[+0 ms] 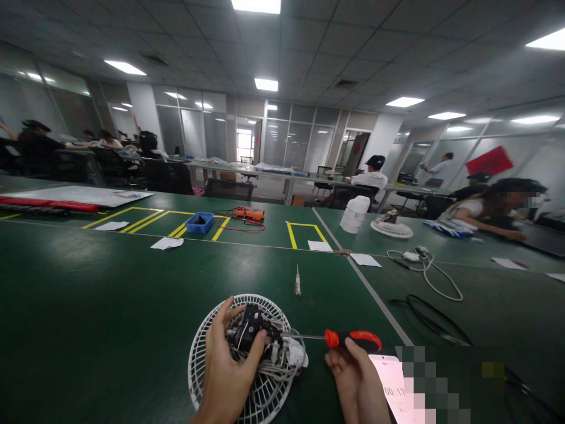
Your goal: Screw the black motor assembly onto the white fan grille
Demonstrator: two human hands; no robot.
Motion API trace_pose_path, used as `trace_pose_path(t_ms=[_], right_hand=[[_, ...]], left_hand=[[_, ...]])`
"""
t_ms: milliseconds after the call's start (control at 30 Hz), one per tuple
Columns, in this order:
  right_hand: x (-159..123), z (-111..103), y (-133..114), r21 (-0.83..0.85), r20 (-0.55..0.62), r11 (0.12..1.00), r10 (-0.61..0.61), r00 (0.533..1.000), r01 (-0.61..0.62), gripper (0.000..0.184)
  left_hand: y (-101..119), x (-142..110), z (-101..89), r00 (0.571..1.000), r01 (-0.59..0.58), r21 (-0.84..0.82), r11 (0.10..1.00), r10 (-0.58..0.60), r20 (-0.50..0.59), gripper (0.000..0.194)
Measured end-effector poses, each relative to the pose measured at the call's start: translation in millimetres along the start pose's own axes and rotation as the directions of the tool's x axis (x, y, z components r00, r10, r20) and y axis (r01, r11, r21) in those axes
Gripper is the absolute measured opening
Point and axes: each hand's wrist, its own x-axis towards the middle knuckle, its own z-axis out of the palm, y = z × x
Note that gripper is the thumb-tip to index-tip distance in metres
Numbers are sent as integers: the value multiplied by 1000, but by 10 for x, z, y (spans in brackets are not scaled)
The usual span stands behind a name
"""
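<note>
My left hand (233, 359) is wrapped round a black fan motor (251, 331), thumb on its near side. Under the motor lies a round white fan grille (197, 356) on the green table, with a coiled pale cord (276, 374) and a white plug on it. In my right hand (355, 374) is a screwdriver (353, 339) with a red and black handle. Its shaft points left, level, and its tip meets the motor's right side; the exact contact point is too small to make out. A second, clear-handled screwdriver (298, 284) lies beyond the grille.
A lit phone (388, 383) lies beside my right wrist. Farther off are a blue bin (199, 223), an orange multimeter (249, 213), a white cylindrical part (354, 214), another fan grille (392, 229), and loose cables (435, 277). A person (494, 206) leans on the table at right.
</note>
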Motion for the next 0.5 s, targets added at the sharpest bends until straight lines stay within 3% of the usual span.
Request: trace_pose_path(t_ms=[500], right_hand=[[13, 8, 19, -58, -25, 998, 35, 999, -37, 47]], left_hand=[[-20, 8, -6, 1000, 5, 13, 1000, -5, 15, 77]])
